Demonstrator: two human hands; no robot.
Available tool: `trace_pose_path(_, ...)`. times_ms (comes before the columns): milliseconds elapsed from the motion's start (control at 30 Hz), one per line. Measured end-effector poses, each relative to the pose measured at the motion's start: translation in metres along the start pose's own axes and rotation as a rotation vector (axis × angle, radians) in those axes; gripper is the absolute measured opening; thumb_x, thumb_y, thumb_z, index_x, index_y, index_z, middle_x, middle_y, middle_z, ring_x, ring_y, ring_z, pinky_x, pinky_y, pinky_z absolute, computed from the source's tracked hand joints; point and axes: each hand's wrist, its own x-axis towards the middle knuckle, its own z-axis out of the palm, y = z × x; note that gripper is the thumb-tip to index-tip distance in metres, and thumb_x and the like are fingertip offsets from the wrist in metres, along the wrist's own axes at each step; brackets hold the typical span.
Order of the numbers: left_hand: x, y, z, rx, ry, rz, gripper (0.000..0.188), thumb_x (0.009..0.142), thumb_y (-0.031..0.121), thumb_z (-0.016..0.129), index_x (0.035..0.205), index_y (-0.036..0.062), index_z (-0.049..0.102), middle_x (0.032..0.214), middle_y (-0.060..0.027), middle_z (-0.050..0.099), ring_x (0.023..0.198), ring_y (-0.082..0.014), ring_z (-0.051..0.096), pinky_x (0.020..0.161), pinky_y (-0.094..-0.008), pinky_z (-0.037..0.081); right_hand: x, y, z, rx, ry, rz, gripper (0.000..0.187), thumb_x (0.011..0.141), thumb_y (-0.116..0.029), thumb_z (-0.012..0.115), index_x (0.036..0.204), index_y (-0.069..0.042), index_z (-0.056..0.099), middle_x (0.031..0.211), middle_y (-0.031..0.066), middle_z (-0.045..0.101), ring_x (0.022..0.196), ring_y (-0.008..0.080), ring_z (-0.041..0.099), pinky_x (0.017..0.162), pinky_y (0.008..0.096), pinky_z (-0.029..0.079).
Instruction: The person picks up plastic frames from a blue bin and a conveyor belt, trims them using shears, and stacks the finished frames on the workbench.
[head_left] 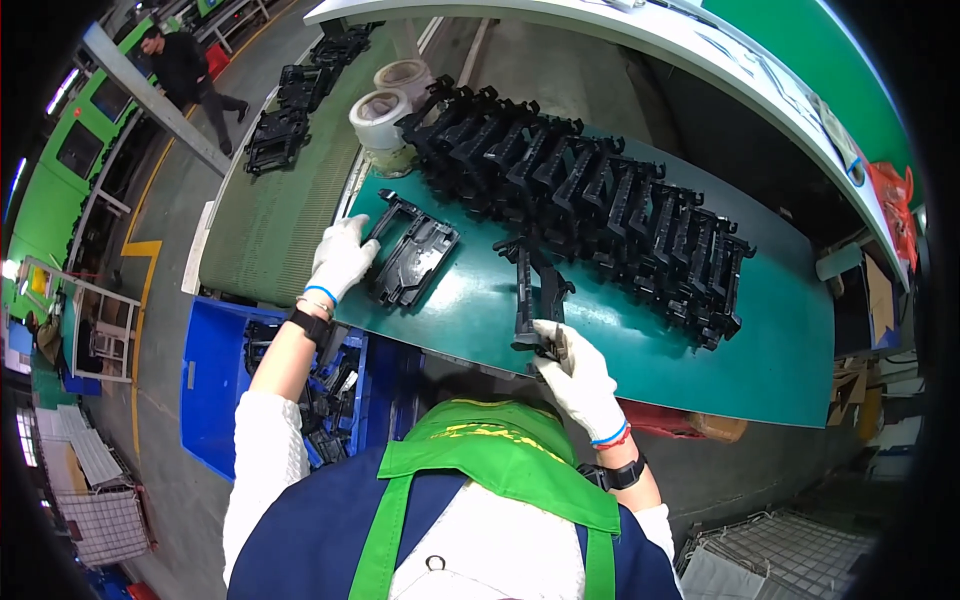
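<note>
My right hand, in a white glove, is closed around the lower end of a black plastic frame part. The part stands on its edge over the near side of the green tabletop. Left of it a second black plastic part lies flat, its shiny panel facing up. My left hand, also gloved, is beside this flat part's left edge, thumb and fingers apart. Whether the fingertips touch it I cannot tell. Behind both parts runs a long row of similar black parts, standing packed side by side.
Rolls of tape stand at the table's far left corner. A green conveyor belt on the left carries more black parts. Below it, a blue bin holds several black pieces. A white shelf overhangs the back. Someone walks at far left.
</note>
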Motion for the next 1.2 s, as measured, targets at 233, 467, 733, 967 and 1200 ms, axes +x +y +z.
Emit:
trace_pose_path(233, 0.012, 0.003, -0.005, -0.663, -0.506, -0.146, 0.076, 0.090, 0.020, 0.068, 0.158, -0.0036, 0.044, 0.120, -0.0141, 0.072, 0.110, -0.0232, 0.069, 0.095, -0.0345, 0.053, -0.020, -0.023, -0.036, 0.309, 0.218, 0.247, 0.050, 0.088, 0.001, 0.076, 0.137, 0.001, 0.063, 0.121, 0.0083, 0.070, 0.107, 0.0161, 0.067, 0.097, 0.0298, 0.054)
trace_pose_path(467, -0.012, 0.127, -0.081, -1.013, -0.828, -0.054, 0.078, 0.092, 0.020, 0.068, 0.162, -0.0022, 0.040, 0.089, 0.0002, 0.064, 0.077, -0.0082, 0.060, 0.071, -0.0226, 0.047, -0.080, -0.025, -0.094, 0.663, 0.425, 0.215, 0.055, 0.086, -0.001, 0.077, 0.139, 0.000, 0.060, 0.118, 0.0075, 0.069, 0.103, 0.0186, 0.067, 0.099, 0.0329, 0.053)
trace_pose_path(733, -0.057, 0.326, -0.064, -0.987, -1.263, 0.387, 0.077, 0.094, 0.025, 0.067, 0.163, 0.0034, 0.040, 0.130, -0.0094, 0.067, 0.107, -0.0201, 0.063, 0.091, -0.0316, 0.051, -0.189, -0.036, -0.177, 0.456, 0.827, -0.126, 0.046, 0.086, -0.006, 0.076, 0.131, 0.000, 0.065, 0.110, 0.0064, 0.071, 0.097, 0.0180, 0.068, 0.089, 0.0304, 0.055)
trace_pose_path(967, -0.073, 0.531, 0.018, -0.919, -0.999, 0.761, 0.093, 0.093, 0.032, 0.068, 0.169, 0.0090, 0.021, 0.107, -0.0133, 0.069, 0.085, -0.0223, 0.067, 0.077, -0.0392, 0.054, -0.224, 0.008, -0.255, 0.045, 1.280, -0.272, 0.046, 0.087, 0.000, 0.074, 0.132, -0.001, 0.064, 0.115, 0.0070, 0.069, 0.099, 0.0184, 0.067, 0.091, 0.0320, 0.055)
trace_pose_path(1200, -0.027, 0.638, 0.096, -0.812, -0.847, 0.623, 0.069, 0.089, 0.023, 0.065, 0.155, 0.0061, 0.049, 0.100, -0.0132, 0.072, 0.081, -0.0244, 0.071, 0.077, -0.0378, 0.057, -0.176, 0.078, -0.303, 0.046, 1.364, -0.271, 0.049, 0.086, 0.009, 0.070, 0.133, 0.002, 0.063, 0.117, 0.0076, 0.069, 0.101, 0.0163, 0.067, 0.091, 0.0341, 0.057)
